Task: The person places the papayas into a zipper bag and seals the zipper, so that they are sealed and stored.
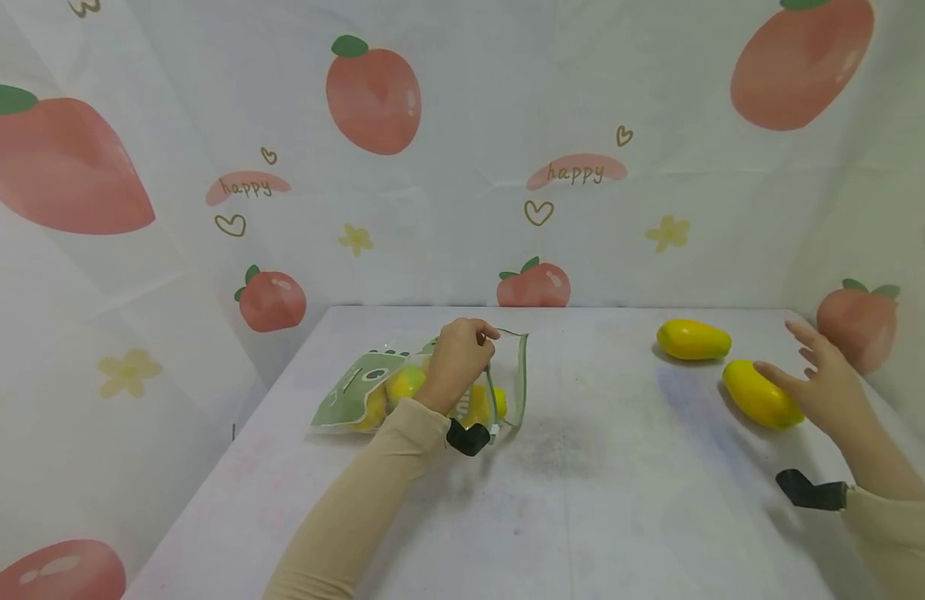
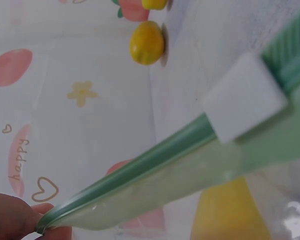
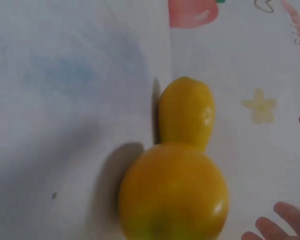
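At frame centre, my left fingers (image 2: pixel 10 217) pinch the bag (image 1: pixel 342 402); at right, my wide-spread right fingers (image 1: pixel 811 338) apparently reach for the nearer fruit (image 1: pixel 761 400); next, grasp it.

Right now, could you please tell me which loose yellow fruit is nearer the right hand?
The front yellow fruit, overlapped by the right hand in the head view; the back yellow fruit lies farther left, clear of it.
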A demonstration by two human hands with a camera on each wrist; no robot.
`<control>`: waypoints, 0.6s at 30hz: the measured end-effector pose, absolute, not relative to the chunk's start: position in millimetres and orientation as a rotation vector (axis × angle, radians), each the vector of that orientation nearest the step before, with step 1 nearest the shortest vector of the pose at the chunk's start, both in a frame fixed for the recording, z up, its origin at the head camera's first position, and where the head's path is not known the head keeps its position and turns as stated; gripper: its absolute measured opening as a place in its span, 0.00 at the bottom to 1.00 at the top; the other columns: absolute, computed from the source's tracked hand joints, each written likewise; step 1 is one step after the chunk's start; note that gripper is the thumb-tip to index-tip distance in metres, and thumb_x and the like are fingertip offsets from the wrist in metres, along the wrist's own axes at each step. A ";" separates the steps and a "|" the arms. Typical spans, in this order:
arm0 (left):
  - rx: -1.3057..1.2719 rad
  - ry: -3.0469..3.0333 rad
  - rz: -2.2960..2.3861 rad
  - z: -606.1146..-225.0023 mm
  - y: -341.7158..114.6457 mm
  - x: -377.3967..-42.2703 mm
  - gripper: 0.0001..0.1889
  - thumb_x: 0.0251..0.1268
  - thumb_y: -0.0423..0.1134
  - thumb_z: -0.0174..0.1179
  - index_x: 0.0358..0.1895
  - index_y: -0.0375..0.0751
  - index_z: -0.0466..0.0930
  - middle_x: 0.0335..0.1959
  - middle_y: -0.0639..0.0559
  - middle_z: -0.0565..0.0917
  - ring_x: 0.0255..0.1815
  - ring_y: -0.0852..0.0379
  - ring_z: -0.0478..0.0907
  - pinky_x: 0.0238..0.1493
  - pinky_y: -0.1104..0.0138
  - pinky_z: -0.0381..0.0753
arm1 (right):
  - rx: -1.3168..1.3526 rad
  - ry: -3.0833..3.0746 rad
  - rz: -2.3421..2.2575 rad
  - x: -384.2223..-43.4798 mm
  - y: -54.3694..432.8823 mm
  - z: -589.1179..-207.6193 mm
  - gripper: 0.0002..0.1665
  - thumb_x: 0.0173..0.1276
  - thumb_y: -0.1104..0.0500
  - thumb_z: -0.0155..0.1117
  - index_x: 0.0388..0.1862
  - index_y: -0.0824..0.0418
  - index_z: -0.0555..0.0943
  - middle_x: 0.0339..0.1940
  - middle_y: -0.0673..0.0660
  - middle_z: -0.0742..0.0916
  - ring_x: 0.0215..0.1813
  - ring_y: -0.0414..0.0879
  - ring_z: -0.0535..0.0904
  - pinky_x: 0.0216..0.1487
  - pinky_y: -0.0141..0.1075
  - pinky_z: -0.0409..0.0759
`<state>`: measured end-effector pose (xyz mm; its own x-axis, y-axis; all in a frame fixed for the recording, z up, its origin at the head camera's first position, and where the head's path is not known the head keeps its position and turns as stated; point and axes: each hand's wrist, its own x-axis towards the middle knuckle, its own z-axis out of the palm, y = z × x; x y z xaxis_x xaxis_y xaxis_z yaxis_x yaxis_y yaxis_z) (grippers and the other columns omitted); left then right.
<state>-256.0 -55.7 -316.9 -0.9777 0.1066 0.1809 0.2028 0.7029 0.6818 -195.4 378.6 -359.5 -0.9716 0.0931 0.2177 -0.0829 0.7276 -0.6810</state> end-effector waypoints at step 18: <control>-0.257 -2.777 -1.132 -318.7 -56.0 -257.9 0.12 0.63 0.28 0.53 0.41 0.41 0.86 0.27 0.49 0.79 0.18 0.58 0.74 0.21 0.72 0.72 | -0.118 -2.992 1.078 -211.5 408.5 -390.1 0.55 0.72 0.41 0.51 0.73 0.77 0.36 0.65 0.89 0.51 0.63 0.85 0.52 0.58 0.73 0.58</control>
